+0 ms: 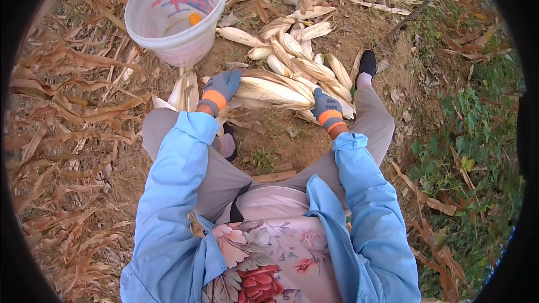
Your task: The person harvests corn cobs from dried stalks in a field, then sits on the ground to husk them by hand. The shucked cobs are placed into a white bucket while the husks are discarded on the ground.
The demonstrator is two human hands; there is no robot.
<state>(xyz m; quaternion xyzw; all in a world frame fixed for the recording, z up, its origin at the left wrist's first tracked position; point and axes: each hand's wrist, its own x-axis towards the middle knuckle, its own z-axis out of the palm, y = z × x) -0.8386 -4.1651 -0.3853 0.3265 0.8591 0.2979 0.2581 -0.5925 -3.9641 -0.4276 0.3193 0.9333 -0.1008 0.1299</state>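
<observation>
An ear of corn in its pale dry husk (273, 92) stretches sideways in front of my knees. My left hand (222, 86), in a grey glove with an orange cuff, grips its left end. At the other end, the gloved fingers of my right hand (327, 107) hold the husk leaves. The fingertips of both hands are partly hidden. Just beyond lies a loose pile of unhusked corn ears (290, 44), touching or nearly touching the held one. A bare yellow corn cob (194, 19) rests inside the white plastic bucket (137, 33) at the upper left.
Stripped husks (185, 90) lie below the bucket, beside my left knee. Dry corn stalks and leaves (76, 134) cover the ground at left. Green vines (467, 143) grow along the right. Part of a wooden seat (276, 176) shows between my legs.
</observation>
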